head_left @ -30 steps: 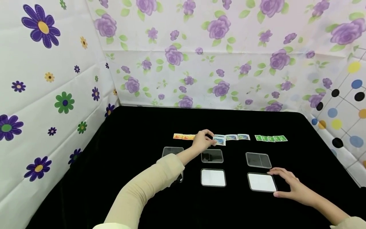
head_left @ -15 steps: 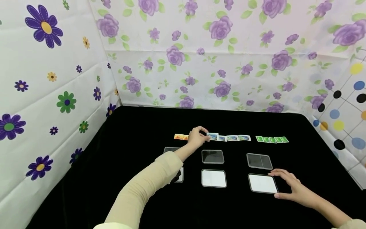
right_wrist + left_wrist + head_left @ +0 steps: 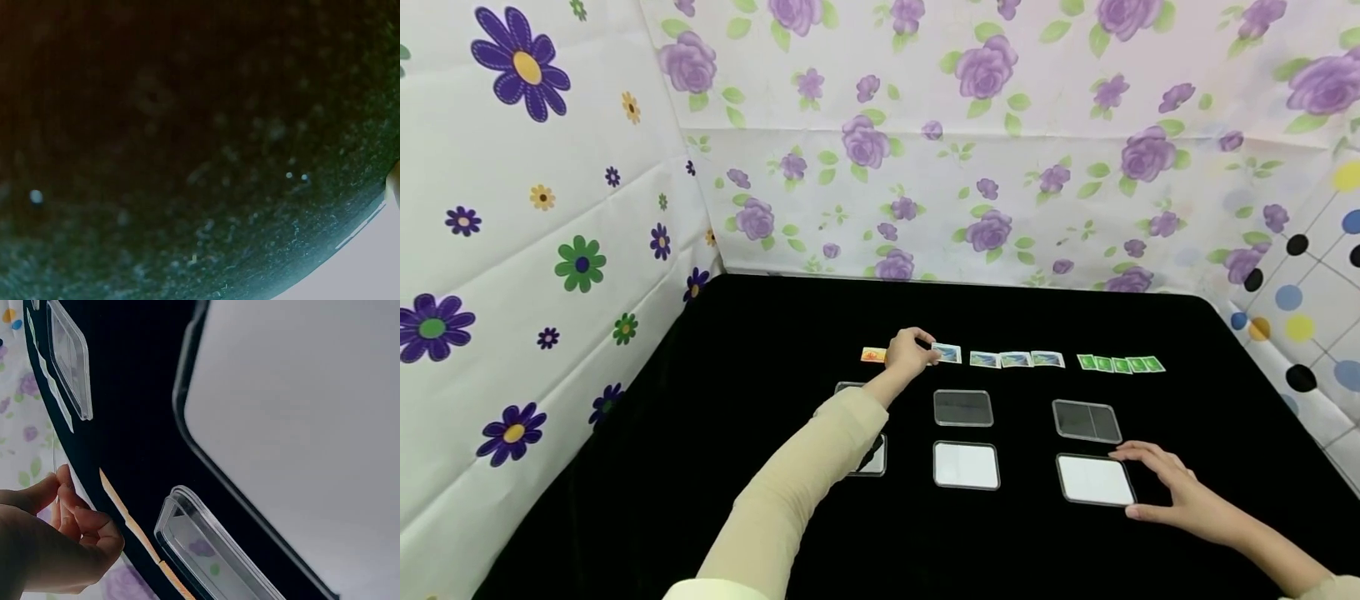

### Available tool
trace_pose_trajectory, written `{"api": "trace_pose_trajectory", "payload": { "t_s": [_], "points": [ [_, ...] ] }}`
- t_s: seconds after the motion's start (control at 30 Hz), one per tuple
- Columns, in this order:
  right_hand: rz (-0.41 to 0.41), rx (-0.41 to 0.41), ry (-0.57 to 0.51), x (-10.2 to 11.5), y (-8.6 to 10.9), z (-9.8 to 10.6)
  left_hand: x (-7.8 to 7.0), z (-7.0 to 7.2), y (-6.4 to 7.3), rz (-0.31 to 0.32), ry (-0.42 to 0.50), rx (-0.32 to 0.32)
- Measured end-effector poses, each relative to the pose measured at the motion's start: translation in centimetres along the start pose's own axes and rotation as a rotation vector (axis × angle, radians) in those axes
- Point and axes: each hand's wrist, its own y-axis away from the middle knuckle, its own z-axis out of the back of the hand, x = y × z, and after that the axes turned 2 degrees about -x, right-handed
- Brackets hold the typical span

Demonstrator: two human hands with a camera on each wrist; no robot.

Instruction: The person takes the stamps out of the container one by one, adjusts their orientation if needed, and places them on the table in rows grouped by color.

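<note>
My left hand (image 3: 907, 354) pinches a blue picture stamp (image 3: 947, 353) between thumb and fingertips, above the back of the black table. In the left wrist view that stamp (image 3: 55, 450) shows nearly edge-on. Left of the hand lies an orange stamp (image 3: 873, 355); the hand hides others in its row. To the right are several blue stamps (image 3: 1016, 359) and a row of green stamps (image 3: 1122, 365). My right hand (image 3: 1187, 496) rests with relaxed fingers at the right edge of a white-lined clear case (image 3: 1096, 480). In the right wrist view, mostly dark cloth shows.
Another white-lined case (image 3: 966, 465) lies mid-table, with a clear lid (image 3: 963, 408) behind it. A further lid (image 3: 1086, 421) lies at right. My left sleeve partly covers a case (image 3: 872, 462) and a lid (image 3: 848, 386). Flowered cloth (image 3: 865, 217) hangs behind the table.
My left hand has moved left with the blue stamp, away from the remaining blue ones, and a gap shows between them. My right hand has stayed by its case.
</note>
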Motion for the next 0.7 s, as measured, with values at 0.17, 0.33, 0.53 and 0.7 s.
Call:
{"api": "trace_pose_trajectory", "payload": {
  "t_s": [0.17, 0.33, 0.53, 0.7],
  "points": [
    [-0.003, 0.005, -0.007, 0.0, 0.0, 0.1, -0.3, -0.8, -0.4, 0.039, -0.044, -0.005],
    [0.008, -0.003, -0.010, 0.1, 0.0, -0.1, -0.5, -1.4, -0.5, 0.042, -0.127, -0.030],
    [0.016, -0.016, 0.001, 0.1, 0.0, -0.1, -0.8, -2.2, -0.6, 0.024, -0.180, -0.043],
    [0.016, -0.025, 0.009, 0.1, 0.0, -0.1, -1.4, -2.5, -0.6, 0.046, -0.207, -0.057]
  ]
}}
